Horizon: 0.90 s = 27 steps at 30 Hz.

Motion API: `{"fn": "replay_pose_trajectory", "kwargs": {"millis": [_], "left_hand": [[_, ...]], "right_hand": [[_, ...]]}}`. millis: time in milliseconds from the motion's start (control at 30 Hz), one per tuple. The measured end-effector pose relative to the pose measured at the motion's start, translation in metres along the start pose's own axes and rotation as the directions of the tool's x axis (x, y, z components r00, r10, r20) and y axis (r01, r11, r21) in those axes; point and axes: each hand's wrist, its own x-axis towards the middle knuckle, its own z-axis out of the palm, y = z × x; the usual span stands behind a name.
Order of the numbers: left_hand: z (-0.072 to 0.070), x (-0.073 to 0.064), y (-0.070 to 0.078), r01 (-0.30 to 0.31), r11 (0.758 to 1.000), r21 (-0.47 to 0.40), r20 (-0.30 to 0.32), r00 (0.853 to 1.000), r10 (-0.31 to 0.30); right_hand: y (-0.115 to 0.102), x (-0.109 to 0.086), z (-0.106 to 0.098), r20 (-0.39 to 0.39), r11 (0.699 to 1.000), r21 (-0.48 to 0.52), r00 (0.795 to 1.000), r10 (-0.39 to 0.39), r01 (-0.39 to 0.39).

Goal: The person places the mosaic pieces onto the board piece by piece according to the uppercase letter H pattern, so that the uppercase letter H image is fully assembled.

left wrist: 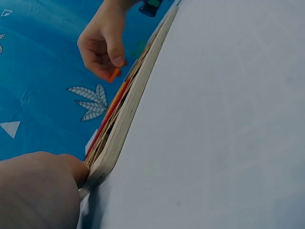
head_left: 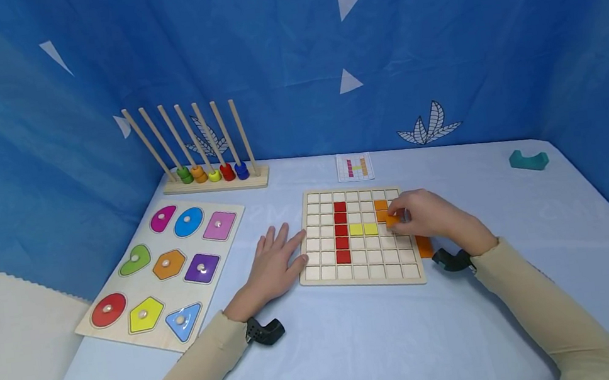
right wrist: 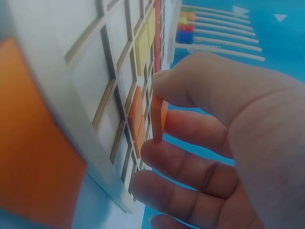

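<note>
A wooden grid board lies on the table. It holds a column of red square tiles, two yellow tiles and two orange tiles near the upper right. Between thumb and fingers my right hand pinches an orange square tile, held just above the grid beside the seated orange ones. My left hand lies flat at the board's left edge, its fingers spread and touching the rim. A larger orange piece sits partly under the board's right side.
Behind the board lies a small pattern card. To the left are a shape puzzle board with knobbed pieces and a peg stand with coloured rings. A teal curved block rests at the far right.
</note>
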Motion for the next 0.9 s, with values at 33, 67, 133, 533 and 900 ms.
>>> {"fn": "replay_pose_trajectory", "kwargs": {"millis": [33,67,133,533,900], "left_hand": [[0.0,0.0,0.0,0.0,1.0,-0.001,0.0,1.0,0.0],[0.0,0.0,0.0,0.001,1.0,-0.001,0.0,1.0,-0.001],[0.0,0.0,0.0,0.001,1.0,-0.003,-0.002,1.0,-0.001],[0.0,0.0,0.0,-0.005,1.0,-0.004,-0.004,1.0,0.005],[0.0,0.001,-0.001,-0.006,1.0,-0.003,-0.003,1.0,0.006]], "right_hand": [[0.0,0.0,0.0,0.0,1.0,0.001,1.0,-0.003,0.003],[0.0,0.0,0.001,0.0,1.0,-0.002,1.0,-0.006,0.006],[0.0,0.001,0.002,-0.001,1.0,-0.003,1.0,-0.011,0.011],[-0.001,0.002,0.008,0.012,0.999,-0.008,0.999,-0.032,0.032],[-0.001,0.004,0.011,0.031,1.0,-0.008,0.999,-0.02,0.021]]}}
